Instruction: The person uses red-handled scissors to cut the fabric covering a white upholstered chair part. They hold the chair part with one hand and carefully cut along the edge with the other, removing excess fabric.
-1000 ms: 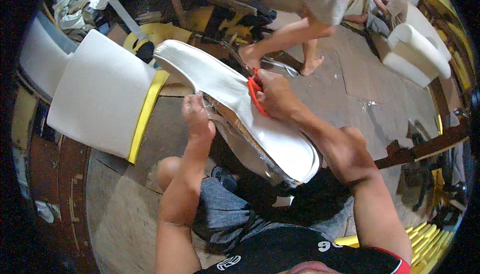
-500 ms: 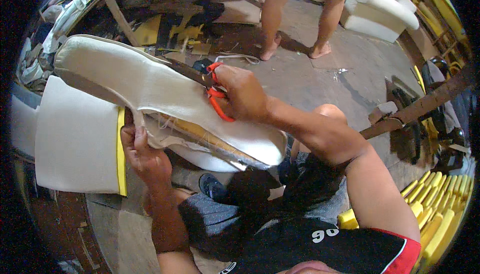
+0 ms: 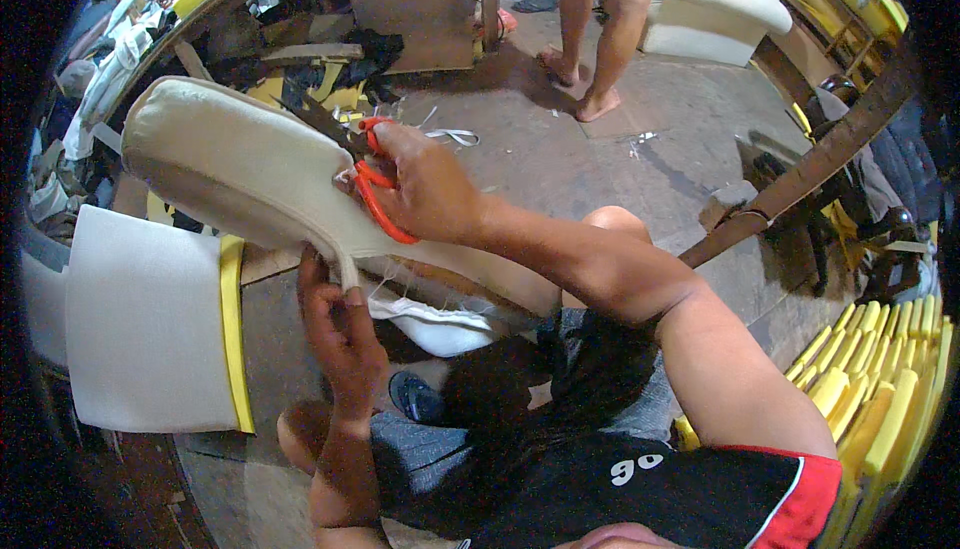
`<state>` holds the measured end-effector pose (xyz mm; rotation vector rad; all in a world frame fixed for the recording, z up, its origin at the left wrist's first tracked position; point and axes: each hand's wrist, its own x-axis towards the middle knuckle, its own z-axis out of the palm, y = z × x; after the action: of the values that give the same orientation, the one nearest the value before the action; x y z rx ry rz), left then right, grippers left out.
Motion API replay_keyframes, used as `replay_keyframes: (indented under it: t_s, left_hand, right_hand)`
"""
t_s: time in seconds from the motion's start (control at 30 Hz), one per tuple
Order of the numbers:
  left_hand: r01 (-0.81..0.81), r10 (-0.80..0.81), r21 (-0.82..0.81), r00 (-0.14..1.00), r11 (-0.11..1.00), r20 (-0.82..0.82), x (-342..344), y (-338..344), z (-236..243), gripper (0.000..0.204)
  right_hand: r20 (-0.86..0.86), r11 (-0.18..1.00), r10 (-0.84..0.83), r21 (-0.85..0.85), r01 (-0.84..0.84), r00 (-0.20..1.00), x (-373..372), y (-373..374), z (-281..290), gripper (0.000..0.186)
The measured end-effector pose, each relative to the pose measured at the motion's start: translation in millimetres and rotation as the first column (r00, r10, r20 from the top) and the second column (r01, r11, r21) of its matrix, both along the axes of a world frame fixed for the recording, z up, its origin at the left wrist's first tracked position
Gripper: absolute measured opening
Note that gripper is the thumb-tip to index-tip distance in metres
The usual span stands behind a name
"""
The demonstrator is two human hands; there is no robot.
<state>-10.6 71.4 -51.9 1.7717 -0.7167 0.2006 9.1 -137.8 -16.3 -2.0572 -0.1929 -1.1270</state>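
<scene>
A long cream upholstered piece lies slanted in front of me, rounded at its far left end. Its fabric cover gapes along the near side, baring a brown inside with loose threads. Between the thumb and fingers of my left hand is the fabric's edge, pinched beside that gap. My right hand grips orange-handled scissors over the top of the piece. Their dark blades point to the far left, apart from each other, above the cream fabric.
A pale panel with a yellow edge is at the left. Yellow foam strips are stacked at the lower right. A wooden beam slants across the right. Beyond, a barefoot person stands near a cream sofa piece; scraps and boards lie at the back left.
My right hand and the scissors have shifted left along the piece, and the blades have spread. My left hand has moved slightly right and down. The standing person's legs have changed position.
</scene>
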Motion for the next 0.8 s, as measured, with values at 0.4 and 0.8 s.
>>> replay_keyframes:
  t_s: [0.4, 0.8]
  left_hand:
    - [-0.227, 0.224, 0.04, 0.972, 0.973, 0.067, 25.8, 8.5, 8.6, 0.021]
    - [-0.161, 0.121, 0.148, 0.961, 0.976, 0.248, 17.0, 9.3, 16.8, 0.011]
  right_hand:
    - [-0.034, 0.977, 0.097, -0.188, -0.101, 0.995, -18.0, 5.0, -11.5, 0.036]
    - [-0.019, 0.969, 0.079, -0.232, -0.081, 0.997, -19.7, -11.4, -5.0, 0.035]
